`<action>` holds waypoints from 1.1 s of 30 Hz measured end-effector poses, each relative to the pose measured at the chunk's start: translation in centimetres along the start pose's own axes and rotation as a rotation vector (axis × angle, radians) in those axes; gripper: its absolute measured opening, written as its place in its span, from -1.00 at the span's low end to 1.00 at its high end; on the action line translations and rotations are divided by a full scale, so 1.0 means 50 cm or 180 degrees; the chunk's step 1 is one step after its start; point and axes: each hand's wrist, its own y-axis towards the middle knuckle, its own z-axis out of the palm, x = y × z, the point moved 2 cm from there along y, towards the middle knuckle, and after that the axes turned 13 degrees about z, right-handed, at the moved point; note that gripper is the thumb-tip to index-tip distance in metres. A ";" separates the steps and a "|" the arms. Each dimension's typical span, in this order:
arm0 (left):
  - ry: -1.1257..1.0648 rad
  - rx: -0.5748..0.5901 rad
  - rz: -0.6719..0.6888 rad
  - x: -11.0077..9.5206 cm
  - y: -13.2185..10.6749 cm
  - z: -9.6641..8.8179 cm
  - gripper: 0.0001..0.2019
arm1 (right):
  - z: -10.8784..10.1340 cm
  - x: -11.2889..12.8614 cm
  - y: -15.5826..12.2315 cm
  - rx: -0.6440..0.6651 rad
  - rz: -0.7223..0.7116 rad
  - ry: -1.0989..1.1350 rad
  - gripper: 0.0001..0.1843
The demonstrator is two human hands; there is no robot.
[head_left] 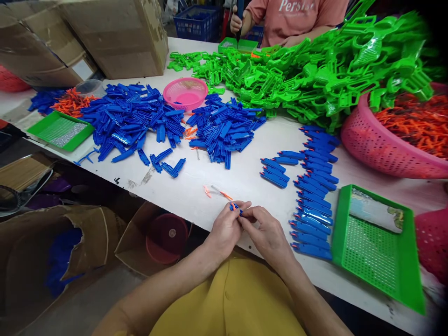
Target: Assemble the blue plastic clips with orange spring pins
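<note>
Close to the table's front edge, my left hand (226, 231) is closed around a blue plastic part (236, 208) with a bit of orange at its end. The fingertips of my right hand (264, 233) pinch together at the same part; whether they hold a smaller piece is hidden. Just beyond my hands lie an orange plastic piece and a thin metal spring (217, 190). To the right, a column of blue parts with orange tips (313, 200) lies in a row, and a short stack of similar parts (275, 172) sits beside it.
Two heaps of blue parts (224, 128) lie across the table, with a pink basket (185, 93) behind. Green plastic frames (297, 70) pile up at the back right, near a pink colander (381, 144) of orange pieces. A green tray (376, 252) stands right. A co-worker (290, 21) sits opposite.
</note>
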 end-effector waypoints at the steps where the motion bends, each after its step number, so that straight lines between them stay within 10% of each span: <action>1: 0.0059 0.0001 0.0040 0.001 -0.001 0.000 -0.91 | 0.001 0.000 -0.001 -0.0004 -0.0021 0.0001 -0.83; 8: 0.0160 0.0009 0.0090 -0.026 -0.014 -0.024 -0.91 | -0.001 0.001 0.016 0.0247 -0.0214 0.0251 -0.81; 22: -0.0567 -0.0015 -0.0185 -0.100 -0.028 -0.052 -0.81 | 0.075 0.083 0.301 -0.0738 -0.0291 -0.0767 -0.74; 33: -0.0591 0.0218 -0.0314 -0.097 -0.023 -0.034 -0.80 | -0.031 -0.078 0.117 -0.0542 0.0642 0.0098 -0.64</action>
